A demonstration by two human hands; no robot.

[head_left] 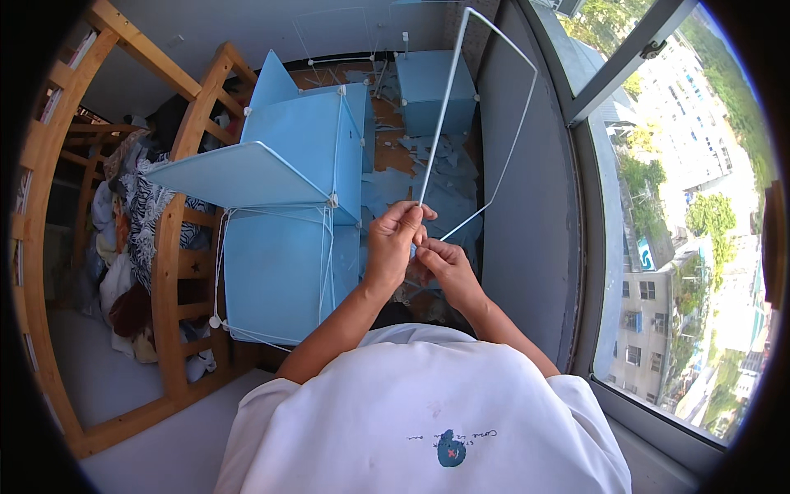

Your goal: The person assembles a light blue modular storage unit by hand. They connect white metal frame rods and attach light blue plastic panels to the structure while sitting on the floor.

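Observation:
A white wire frame (439,123), roughly square with bent corners, is held up in front of me, tilted away. My left hand (393,243) is closed around its left rod near the lower corner. Just to the right, my right hand (448,270) pinches at that same corner, its fingertips close to those of the left. The fingers hide the corner itself. To the left stands a stack of light blue panel cubes (276,272), joined by white corner connectors (332,200). One blue panel (239,171) juts out from it at an angle, like an opened door.
A wooden bunk bed (169,255) with piled clothes (123,272) stands at the left. Another blue cube (436,86) sits at the back, with torn blue film (444,177) scattered over the floor. Along the right run a grey wall (527,181) and a window (592,247).

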